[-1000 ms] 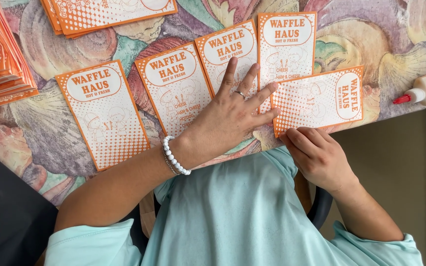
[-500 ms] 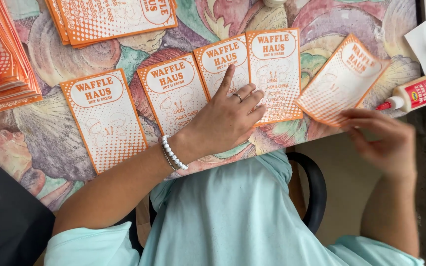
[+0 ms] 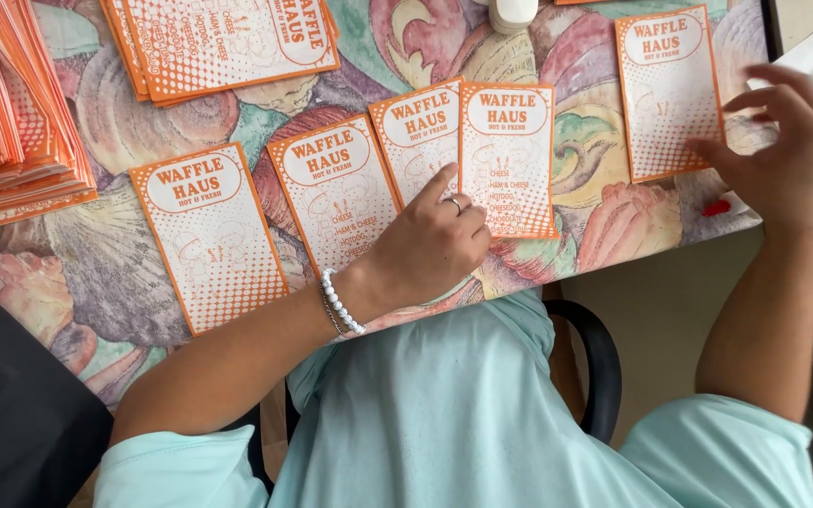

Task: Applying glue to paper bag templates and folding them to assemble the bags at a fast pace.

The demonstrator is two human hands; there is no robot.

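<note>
I see left hand (image 3: 430, 246) flat, fingers loosely curled, pinning two overlapped orange menu cards (image 3: 468, 155), long axes upright. Right hand (image 3: 783, 155) spread open, fingertips (image 3: 703, 150) touching lone menu card (image 3: 668, 92), upright, headers pointing away. Floral tablecloth (image 3: 595, 221) beneath.

Left hand (image 3: 430, 246) presses flat on overlapping orange menu cards (image 3: 425, 150); right hand (image 3: 783, 155) touches a separate card (image 3: 667, 89).

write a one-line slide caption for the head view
Left hand presses a row of orange-and-white paper sleeves while right hand reaches beside a separate sleeve.
</note>
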